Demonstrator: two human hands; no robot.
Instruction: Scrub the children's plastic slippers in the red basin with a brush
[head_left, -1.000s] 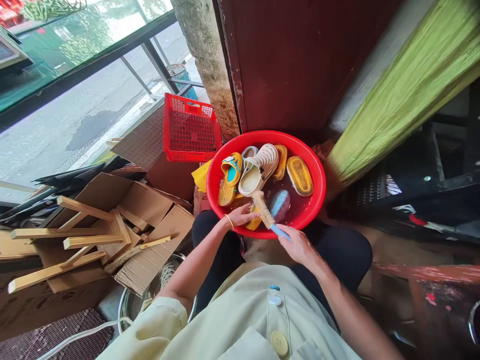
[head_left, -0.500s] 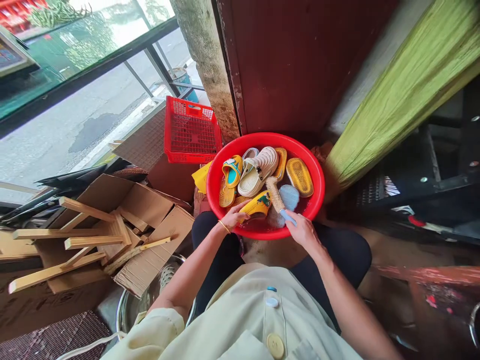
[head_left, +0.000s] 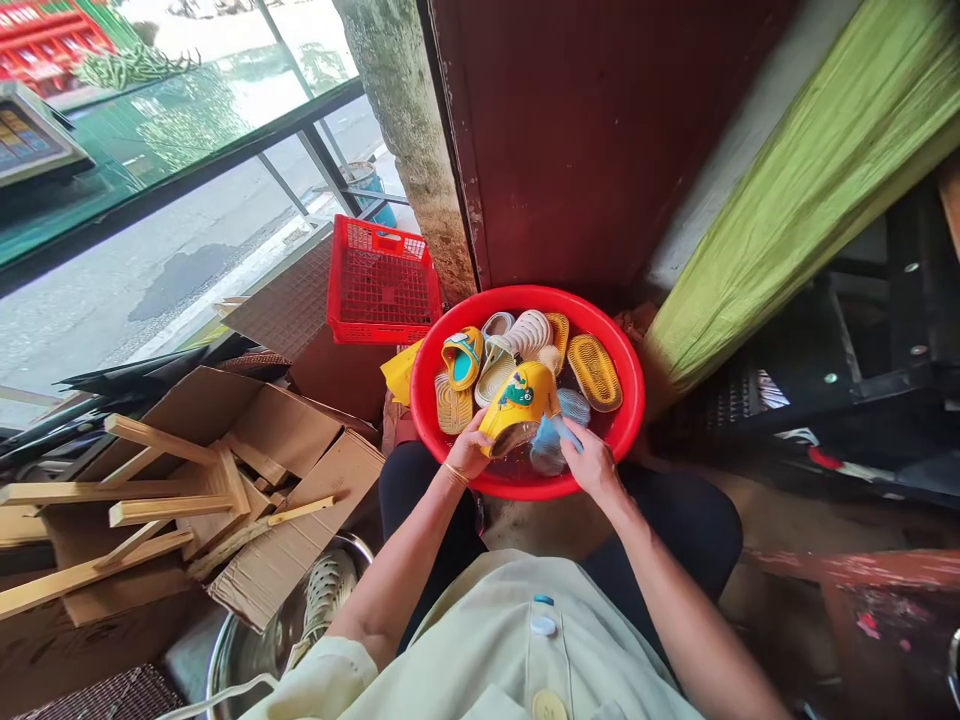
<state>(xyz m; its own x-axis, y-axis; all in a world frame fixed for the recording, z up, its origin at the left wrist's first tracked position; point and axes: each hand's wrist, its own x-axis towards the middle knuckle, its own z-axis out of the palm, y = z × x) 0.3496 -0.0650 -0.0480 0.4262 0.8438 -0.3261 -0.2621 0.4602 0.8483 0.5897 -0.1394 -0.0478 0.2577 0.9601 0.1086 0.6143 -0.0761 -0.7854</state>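
Note:
My left hand (head_left: 469, 450) grips a yellow slipper (head_left: 521, 405) with a green cartoon figure on its upper, tilted up above the red basin (head_left: 439, 465). My right hand (head_left: 590, 462) is closed round the light-blue handle of a scrub brush (head_left: 568, 432), whose bristle end is partly hidden behind the slipper. In the basin lie a white clog (head_left: 529, 335), a yellow slipper with a turquoise inside (head_left: 462, 357), a yellow sole (head_left: 595, 372) lying underside up, and a light-blue shoe (head_left: 574, 407) beside the brush. Dark water shows between them.
Behind the basin stands a red plastic crate (head_left: 384, 280). To the left, an upturned wooden stool (head_left: 217, 490) rests on cardboard boxes (head_left: 300, 520). A metal bowl (head_left: 225, 660) holding a laced shoe (head_left: 326, 595) is by my left arm. A green curtain (head_left: 772, 220) hangs at right.
The held yellow slipper has been raised and turned, so its cartoon upper faces up. The brush head has gone from plain view to behind the slipper. The view has tilted slightly up.

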